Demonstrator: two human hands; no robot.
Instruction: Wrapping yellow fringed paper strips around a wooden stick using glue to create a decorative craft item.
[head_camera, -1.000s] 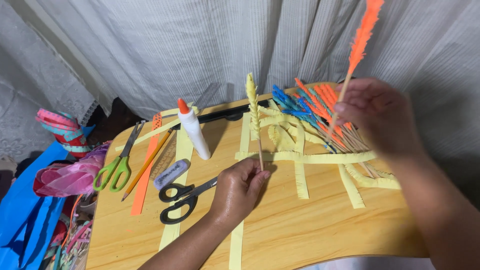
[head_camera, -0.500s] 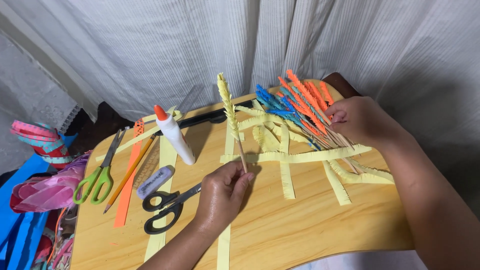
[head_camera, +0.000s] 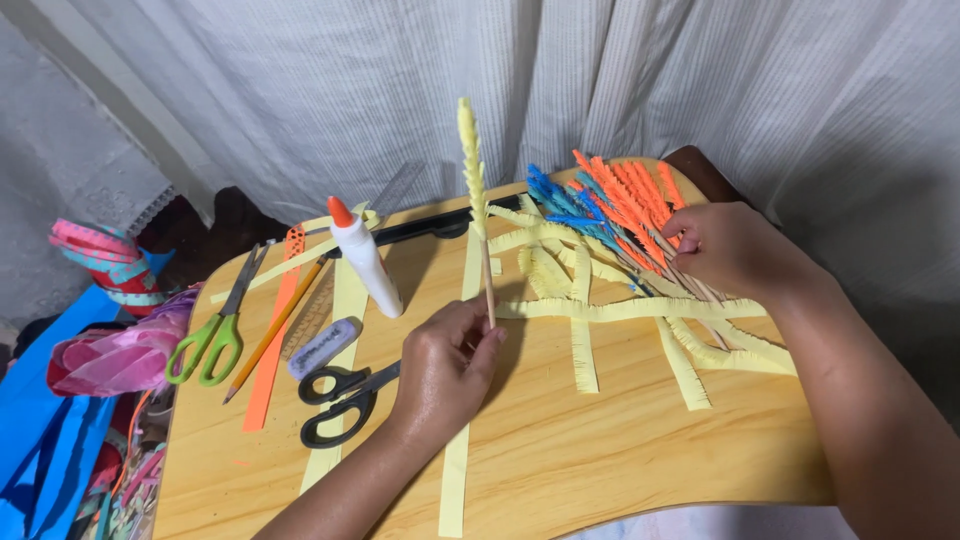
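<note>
Pinching a thin wooden stick (head_camera: 488, 285) upright near its lower end, the left hand (head_camera: 445, 365) closes its fingers (head_camera: 478, 340) around it; yellow fringed paper (head_camera: 471, 165) wraps the stick's top. Right of the stick, the right hand (head_camera: 735, 250) grips orange fringed sticks (head_camera: 625, 200) lying on the wooden tabletop (head_camera: 600, 450). A glue bottle (head_camera: 362, 258) stands left of the stick.

head cam | looks steeply down, forward | close over wooden table (head_camera: 620, 450)
</note>
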